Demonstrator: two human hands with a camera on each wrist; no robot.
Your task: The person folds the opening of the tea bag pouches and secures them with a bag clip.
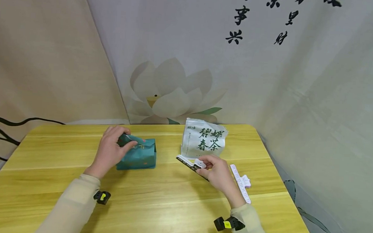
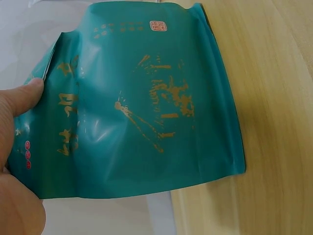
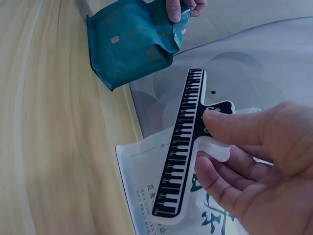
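On the left of the table, my left hand [image 1: 108,150] grips the folded-over top of a teal tea bag [image 1: 141,158] between thumb and fingers. Gold lettering runs down the front of the bag in the left wrist view, where part of the hand is cut off. Right of it, above the table, my right hand [image 1: 217,174] pinches the handle of a long sealing clip [image 3: 182,142] printed with black and white piano keys. The thumb lies on the clip's black tab, with the fingers behind its white one. The clip points up and left, apart from the teal bag.
Behind the right hand, near the back edge, stands a white tea bag [image 1: 204,140] with large green characters. A second, white clip [image 1: 240,184] lies beside the right forearm. The wooden table [image 1: 157,205] meets a printed cloth backdrop [image 1: 183,43]. Black cables [image 1: 20,123] hang at the left.
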